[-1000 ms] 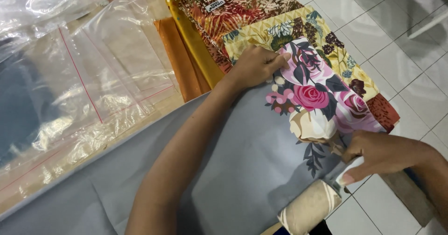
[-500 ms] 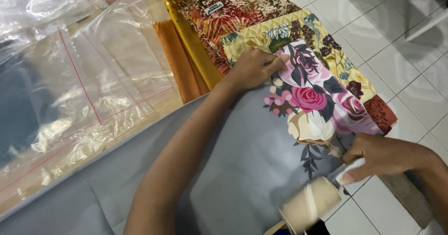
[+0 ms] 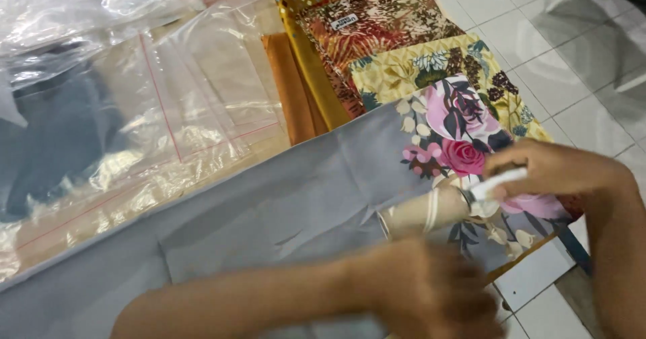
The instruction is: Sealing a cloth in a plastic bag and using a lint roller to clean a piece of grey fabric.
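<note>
Underneath, grey floral cloth (image 3: 303,204) on white tiled floor (image 3: 538,49), right hand (image 3: 548,171) fingers gripping tape roll (image 3: 431,211)

Your left forearm (image 3: 256,298) bars the near edge of the grey cloth (image 3: 282,211); beyond it the cloth lies flat and open. Plastic bags (image 3: 134,123) crowd the left, folded fabrics (image 3: 377,36) the top. Bare floor tiles (image 3: 572,63) lie right, though blurred.
</note>
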